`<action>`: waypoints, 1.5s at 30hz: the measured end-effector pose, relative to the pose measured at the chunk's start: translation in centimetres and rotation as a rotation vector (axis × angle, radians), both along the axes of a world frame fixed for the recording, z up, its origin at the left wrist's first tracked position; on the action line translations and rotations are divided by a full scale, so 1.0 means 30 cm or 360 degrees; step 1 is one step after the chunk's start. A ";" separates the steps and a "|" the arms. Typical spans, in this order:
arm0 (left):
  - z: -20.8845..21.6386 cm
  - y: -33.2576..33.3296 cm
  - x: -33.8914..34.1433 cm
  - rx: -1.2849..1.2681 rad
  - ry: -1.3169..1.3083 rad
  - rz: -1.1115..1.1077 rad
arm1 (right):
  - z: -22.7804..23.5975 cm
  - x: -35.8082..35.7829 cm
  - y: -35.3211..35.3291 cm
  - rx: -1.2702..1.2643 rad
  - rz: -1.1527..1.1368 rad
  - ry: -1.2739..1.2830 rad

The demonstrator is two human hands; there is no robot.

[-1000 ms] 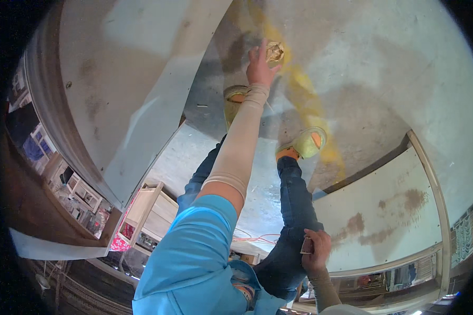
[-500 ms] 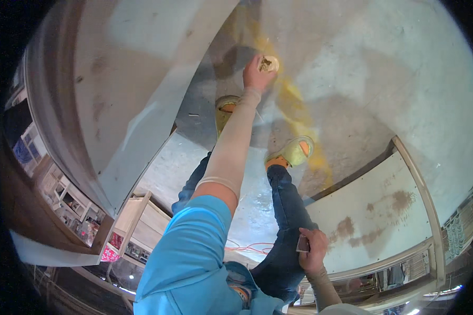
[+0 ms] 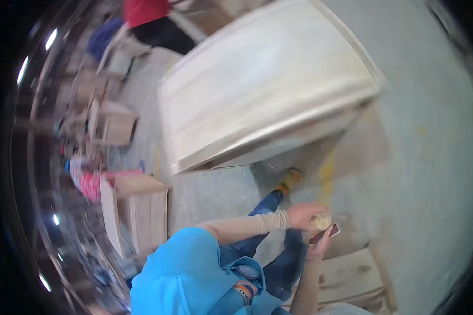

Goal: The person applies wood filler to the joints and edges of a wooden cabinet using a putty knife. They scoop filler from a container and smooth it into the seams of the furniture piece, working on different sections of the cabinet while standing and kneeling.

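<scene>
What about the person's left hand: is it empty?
No: the left hand grips a round, pale-yellow object, close to the dark reddish block in the right hand.

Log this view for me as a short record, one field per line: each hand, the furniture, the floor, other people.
Left hand: holding a round pale-yellow object
Right hand: holding a flat dark piece, close beside the round object
Furniture: large pale cabinet ahead; smaller wooden cabinet to the left
Floor: grey, with a yellow stripe
Other people: one in a red top, top edge; face out of view
</scene>
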State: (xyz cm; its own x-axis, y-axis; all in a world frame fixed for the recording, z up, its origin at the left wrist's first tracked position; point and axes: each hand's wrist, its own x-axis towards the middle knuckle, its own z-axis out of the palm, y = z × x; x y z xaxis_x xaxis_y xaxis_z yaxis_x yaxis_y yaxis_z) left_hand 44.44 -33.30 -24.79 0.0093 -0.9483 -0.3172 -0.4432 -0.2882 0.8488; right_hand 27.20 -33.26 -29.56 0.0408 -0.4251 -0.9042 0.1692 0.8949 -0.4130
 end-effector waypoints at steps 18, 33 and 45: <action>0.998 0.920 0.374 -0.0390 0.0240 0.0610 | 0.789 0.322 0.383 -0.0050 0.0496 -0.1076; 1.082 1.894 0.864 -0.0609 0.0849 0.1885 | 0.923 0.948 0.885 0.0026 0.0955 -0.1661; 0.937 1.947 1.163 -0.0428 0.0979 0.2332 | 0.827 1.464 0.712 0.0065 0.1048 -0.1590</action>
State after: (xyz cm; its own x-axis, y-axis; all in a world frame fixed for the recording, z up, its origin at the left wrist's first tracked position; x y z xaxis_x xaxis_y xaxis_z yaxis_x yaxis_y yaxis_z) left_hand 79.33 25.10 3.31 0.8532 -0.2647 -0.4494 0.4760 0.0428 0.8784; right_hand 71.12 -11.90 -4.74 0.9321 -0.0309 -0.3609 -0.0963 0.9394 -0.3290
